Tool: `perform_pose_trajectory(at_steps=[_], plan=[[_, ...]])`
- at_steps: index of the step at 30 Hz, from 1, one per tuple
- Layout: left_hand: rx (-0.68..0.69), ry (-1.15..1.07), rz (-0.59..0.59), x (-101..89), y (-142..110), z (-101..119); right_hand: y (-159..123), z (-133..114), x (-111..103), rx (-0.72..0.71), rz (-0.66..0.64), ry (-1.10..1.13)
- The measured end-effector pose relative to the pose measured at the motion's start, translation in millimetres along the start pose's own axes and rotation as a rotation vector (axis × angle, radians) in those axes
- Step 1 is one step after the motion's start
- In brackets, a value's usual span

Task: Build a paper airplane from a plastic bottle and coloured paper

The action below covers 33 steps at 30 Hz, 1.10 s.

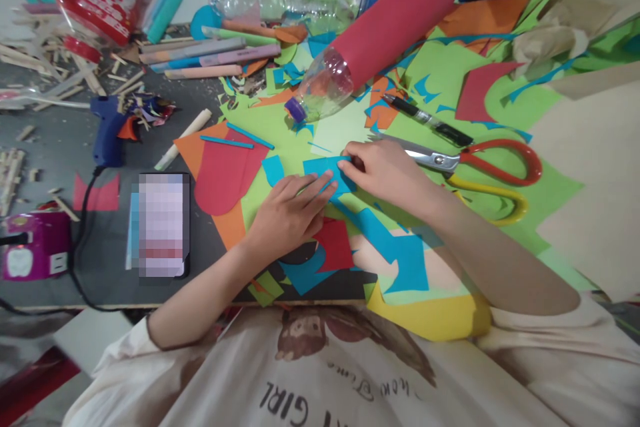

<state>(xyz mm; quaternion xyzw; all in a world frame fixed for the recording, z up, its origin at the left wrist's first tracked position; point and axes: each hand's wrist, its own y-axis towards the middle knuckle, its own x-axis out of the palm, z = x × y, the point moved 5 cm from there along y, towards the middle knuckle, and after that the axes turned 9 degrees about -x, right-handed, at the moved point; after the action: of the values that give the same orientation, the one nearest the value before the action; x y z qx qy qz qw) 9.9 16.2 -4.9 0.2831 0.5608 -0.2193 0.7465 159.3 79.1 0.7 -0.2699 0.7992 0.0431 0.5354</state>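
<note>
My left hand (287,217) lies with its fingers stretched out, the tips resting on a small piece of blue paper (317,165). At the right side of that piece, my right hand (385,173) has its thumb and fingers bent in and closed on the paper's edge. Just beyond the right hand lie large scissors (440,161) with one red and one yellow handle, their blade tips partly behind the hand. A smaller blue scrap (273,170) sits left of the held piece. Cut blue paper (411,261) and a red scrap (336,245) lie nearer my body.
A plastic bottle wrapped in red paper (403,20) slants across the back. Near it are a black pen (427,121) and several markers (215,57). On the left are a blue glue gun (107,133) with its cord, a phone (163,223) and a purple box (37,247).
</note>
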Motion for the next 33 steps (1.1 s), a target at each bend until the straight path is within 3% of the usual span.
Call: perform_pose_trajectory(at_steps=[16,23,26,30,33], plan=[[-0.043,-0.004,-0.070,2.2,-1.2,-1.6,-1.1,-1.5,0.8,-0.006,-0.015,-0.021],[-0.074,-0.041,-0.168,4.0,-2.7,-6.4,-9.7,1.9,-1.5,-0.045,0.186,0.031],[-0.090,-0.065,-0.185,5.1,-3.4,-7.2,-24.7,-3.3,-0.3,-0.183,0.299,-0.066],[-0.110,-0.114,-0.194,6.5,-3.5,-9.0,-50.0,-18.8,11.0,-0.558,0.347,-0.152],[-0.124,-0.131,-0.199,6.6,-2.8,-10.2,-61.3,-23.6,19.5,-0.634,0.358,-0.242]])
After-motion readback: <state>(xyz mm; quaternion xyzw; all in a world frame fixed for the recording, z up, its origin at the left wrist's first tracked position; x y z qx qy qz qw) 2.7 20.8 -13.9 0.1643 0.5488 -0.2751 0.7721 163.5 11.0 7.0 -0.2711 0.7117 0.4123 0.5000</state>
